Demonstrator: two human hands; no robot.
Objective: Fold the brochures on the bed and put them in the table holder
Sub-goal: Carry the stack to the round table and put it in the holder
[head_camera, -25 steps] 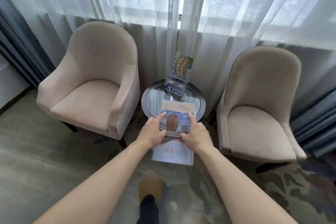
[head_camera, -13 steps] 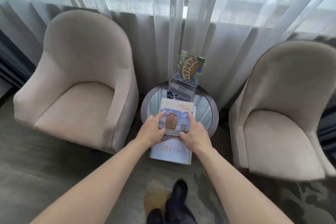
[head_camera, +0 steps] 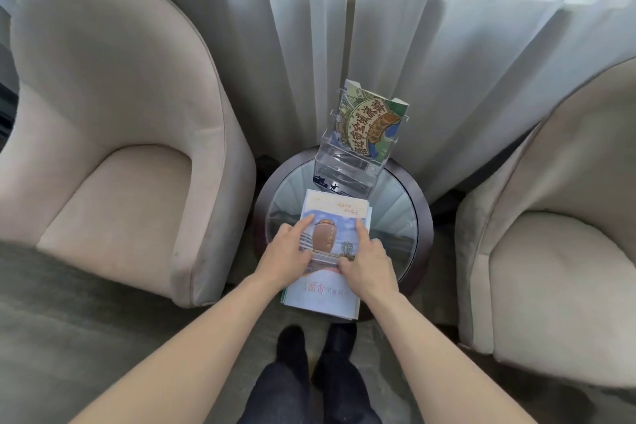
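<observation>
A folded brochure stack [head_camera: 328,230] with a brown jar picture on its cover is held flat over the near half of the round glass table [head_camera: 418,217]. My left hand [head_camera: 287,256] grips its left edge, thumb on top. My right hand [head_camera: 366,263] grips its right edge the same way. The stack's near end overhangs the table rim. A clear acrylic holder [head_camera: 344,167] stands at the table's far side, just beyond the stack. A green illustrated brochure [head_camera: 370,125] stands upright in its back tier; the front tiers look empty.
Two beige armchairs flank the table, one at the left [head_camera: 113,148] and one at the right [head_camera: 557,251]. Sheer white curtains [head_camera: 344,27] hang right behind the holder. My dark shoes [head_camera: 316,344] stand on grey carpet just before the table.
I have stepped closer to the table and the view has tilted down. Both hands carried the brochure stack forward over the glass top, nearer the holder, with the same grip.
</observation>
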